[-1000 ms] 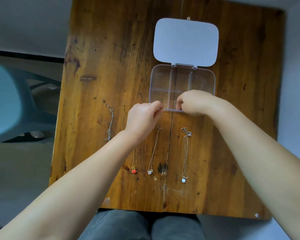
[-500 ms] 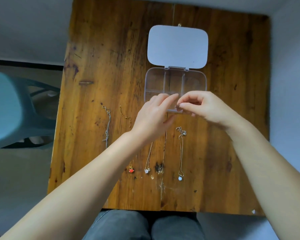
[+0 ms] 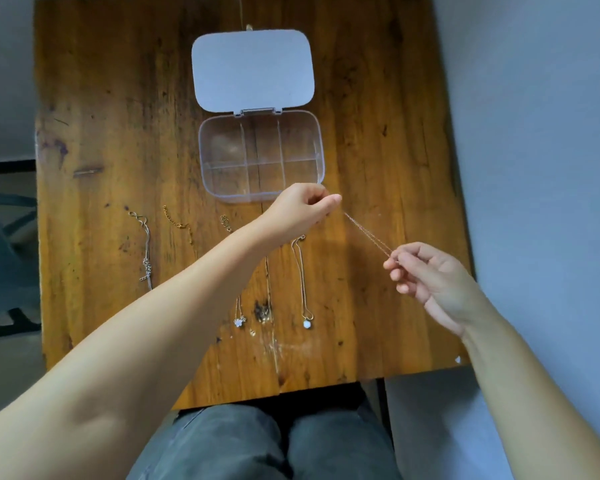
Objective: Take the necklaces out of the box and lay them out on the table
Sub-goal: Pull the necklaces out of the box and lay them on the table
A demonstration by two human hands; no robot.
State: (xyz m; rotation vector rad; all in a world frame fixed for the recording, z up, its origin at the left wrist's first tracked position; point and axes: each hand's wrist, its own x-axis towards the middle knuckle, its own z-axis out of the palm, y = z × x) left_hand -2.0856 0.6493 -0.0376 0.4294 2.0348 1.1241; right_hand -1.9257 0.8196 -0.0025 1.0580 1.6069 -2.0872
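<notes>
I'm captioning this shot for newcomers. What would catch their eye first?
A thin chain stretched taut between the left hand and right hand, above the wooden table. Behind it sits the clear compartment box, lid open, apparently empty. Other necklaces lie in a row nearer the person.

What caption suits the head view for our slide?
Both hands, left and right, stretch a thin necklace above the table near the open box.
</notes>
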